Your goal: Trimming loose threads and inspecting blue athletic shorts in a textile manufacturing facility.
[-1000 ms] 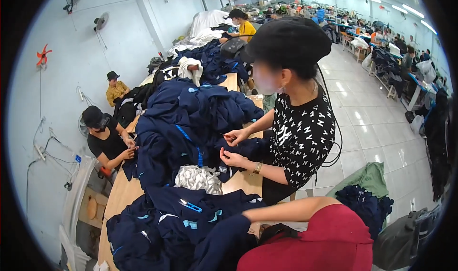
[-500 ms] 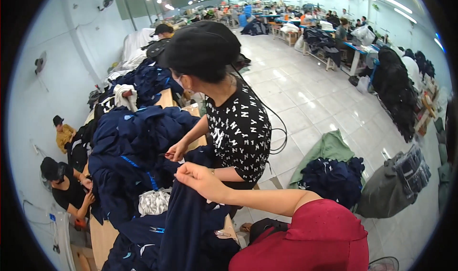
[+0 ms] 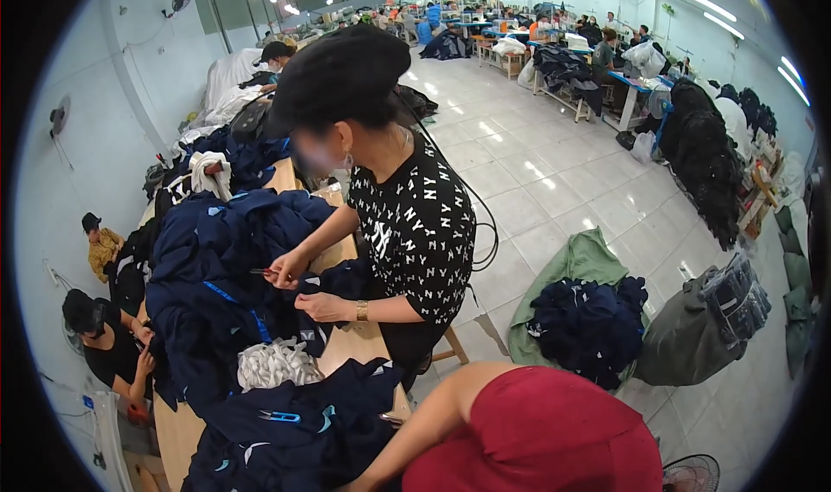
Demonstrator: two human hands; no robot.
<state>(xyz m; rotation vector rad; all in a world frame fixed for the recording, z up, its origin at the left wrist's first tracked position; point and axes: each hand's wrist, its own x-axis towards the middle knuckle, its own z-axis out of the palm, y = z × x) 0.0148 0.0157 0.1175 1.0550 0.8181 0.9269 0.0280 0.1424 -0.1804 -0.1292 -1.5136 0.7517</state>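
Note:
My right forearm, in a red sleeve, comes in at the lower right and reaches down over the near garments. The hand itself lies past the lower edge. My left hand is out of the picture. Navy garments with light blue and white bits lie on the table nearest my arm. On them rests a pair of blue thread snips. A heap of white cords sits just beyond. Farther off is a large navy garment pile.
A co-worker in a black patterned top stands at the table's right side, holding small snips over dark cloth. Another person works at the left. On the floor are navy garments on a green cloth and a grey-green sack.
My right hand, which was raised pinching a navy garment, has dropped below the lower edge. That garment no longer hangs up in view. The co-worker's hands are now apart over the cloth.

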